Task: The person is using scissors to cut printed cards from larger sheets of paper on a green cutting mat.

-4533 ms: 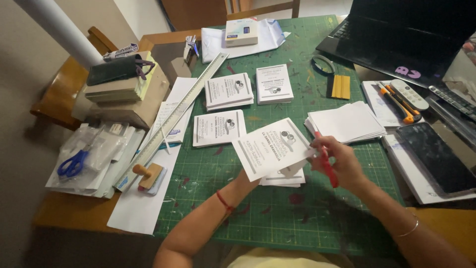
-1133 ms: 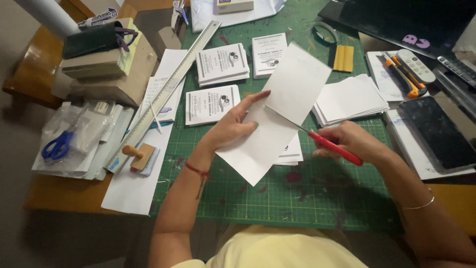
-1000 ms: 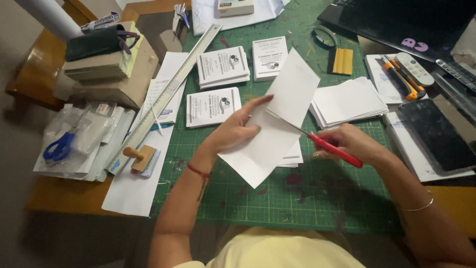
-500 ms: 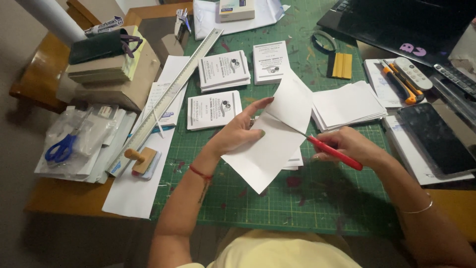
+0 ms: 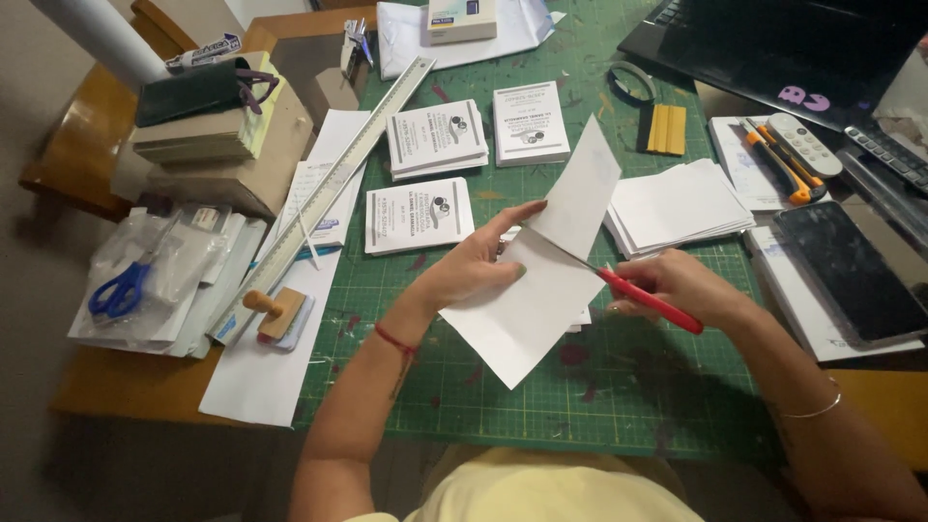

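Note:
My left hand (image 5: 471, 271) holds a white sheet of paper (image 5: 541, 280) up over the green cutting mat (image 5: 541, 396), fingers on top of it. My right hand (image 5: 677, 287) grips red-handled scissors (image 5: 646, 299), and their blades are partway into the sheet from its right edge. The part above the cut (image 5: 585, 188) bends upward. Under the sheet lies a small pile of cut cards, mostly hidden.
Stacks of printed cards (image 5: 419, 215) (image 5: 437, 137) (image 5: 529, 123) and blank cards (image 5: 677, 201) lie on the mat. A long metal ruler (image 5: 329, 193), wooden stamp (image 5: 274, 311), blue scissors (image 5: 118, 290), boxes (image 5: 208, 145), yellow scraper (image 5: 667, 129), laptop (image 5: 773, 48), phone (image 5: 846, 271) and orange knives (image 5: 778, 164) surround it.
The scissors have cut further into the sheet, and the upper part has folded up and away. Both hands stay near the same spot over the mat.

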